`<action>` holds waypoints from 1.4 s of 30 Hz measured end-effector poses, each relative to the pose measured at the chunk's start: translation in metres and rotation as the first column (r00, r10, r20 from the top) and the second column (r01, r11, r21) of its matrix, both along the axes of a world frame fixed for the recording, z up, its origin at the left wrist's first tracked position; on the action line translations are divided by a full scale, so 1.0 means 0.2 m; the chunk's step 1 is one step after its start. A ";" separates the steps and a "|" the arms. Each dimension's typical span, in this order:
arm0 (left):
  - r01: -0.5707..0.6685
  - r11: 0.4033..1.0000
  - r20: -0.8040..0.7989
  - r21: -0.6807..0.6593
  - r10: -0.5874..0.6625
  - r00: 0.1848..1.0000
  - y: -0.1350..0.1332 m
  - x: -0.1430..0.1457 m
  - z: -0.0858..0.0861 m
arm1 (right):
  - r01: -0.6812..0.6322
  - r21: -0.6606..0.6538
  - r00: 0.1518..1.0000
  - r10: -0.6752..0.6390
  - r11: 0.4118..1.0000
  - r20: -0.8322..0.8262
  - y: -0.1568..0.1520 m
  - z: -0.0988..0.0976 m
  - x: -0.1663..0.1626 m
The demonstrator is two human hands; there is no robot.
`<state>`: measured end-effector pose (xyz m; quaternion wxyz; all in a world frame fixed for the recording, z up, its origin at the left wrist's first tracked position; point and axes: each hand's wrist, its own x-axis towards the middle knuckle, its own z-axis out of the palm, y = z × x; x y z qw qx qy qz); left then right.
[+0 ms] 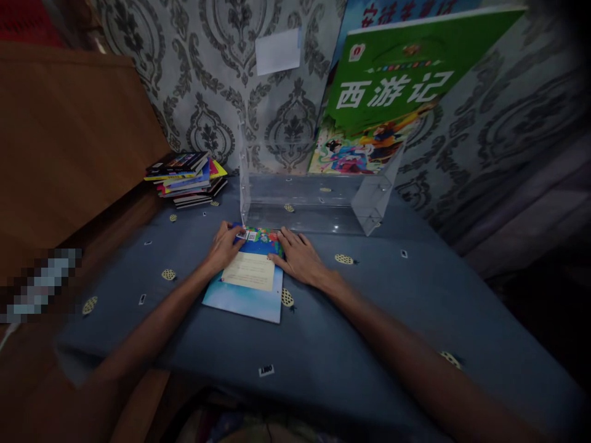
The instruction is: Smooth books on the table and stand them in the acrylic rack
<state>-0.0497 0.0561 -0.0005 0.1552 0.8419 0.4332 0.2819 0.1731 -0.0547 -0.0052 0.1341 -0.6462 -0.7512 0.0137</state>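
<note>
A thin book (252, 301) lies on the cloth-covered table, its blue cover carrying a cream text panel, colourful pictures and what look like square codes at the far end. At its far left corner, my left hand (225, 247) has its fingers bent around the edge and its thumb on the cover. My right hand (302, 257) rests flat over the far right edge, fingers stretched out and thumb on the cover. Just beyond both hands stands a clear plastic rack (295, 218). Inside its right part, a green book (392, 92) with large white characters leans upright.
A stack of books (187, 178) sits at the table's far left. Behind the green book shows another blue book (357, 15). White paper (277, 52) is on the patterned wall. A wooden cabinet (69, 135) stands left of the blue tablecloth (351, 332), which is printed with pineapples.
</note>
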 end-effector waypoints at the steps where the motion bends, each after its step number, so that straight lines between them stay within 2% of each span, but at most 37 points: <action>1: -0.001 1.000 -0.041 0.024 0.002 0.999 -0.01 0.00 0.00 | 0.000 0.001 1.000 0.000 1.000 -0.003 0.00 0.01 -0.01; 6: 0.012 0.999 -0.099 0.048 -0.008 0.995 -0.03 0.00 0.02 | 0.007 0.000 1.000 -0.007 1.000 -0.012 -0.05 0.03 -0.04; 10: 0.007 0.999 -0.071 0.042 -0.004 0.997 -0.03 -0.01 0.01 | -0.066 0.038 0.997 0.068 0.997 -0.046 -0.13 0.03 -0.07; 22: 0.071 0.997 -0.078 0.030 -0.069 0.995 -0.04 -0.02 0.01 | -0.334 0.119 0.923 0.350 0.935 -0.157 -0.57 0.05 -0.16; 28: 0.076 0.996 -0.061 0.036 -0.074 0.995 -0.04 -0.01 0.01 | -0.378 0.139 0.910 0.395 0.915 -0.128 -0.60 0.03 -0.15; 32: 0.079 0.996 -0.073 0.040 -0.076 0.994 -0.06 -0.02 0.02 | -0.366 0.155 0.906 0.389 0.918 -0.167 -0.60 0.05 -0.16; 35: 0.152 0.988 -0.096 0.025 -0.149 0.984 -0.07 -0.02 0.03 | -0.385 0.147 0.890 0.409 0.911 -0.201 -0.65 0.10 -0.20; 38: 0.306 0.952 -0.136 0.007 -0.302 0.944 -0.10 0.01 0.05 | -0.454 0.095 0.865 0.464 0.886 -0.193 -0.70 0.14 -0.27; 42: 0.554 0.831 -0.189 -0.044 -0.551 0.813 -0.13 0.12 0.07 | -0.606 0.016 0.787 0.602 0.796 -0.135 -0.68 0.18 -0.34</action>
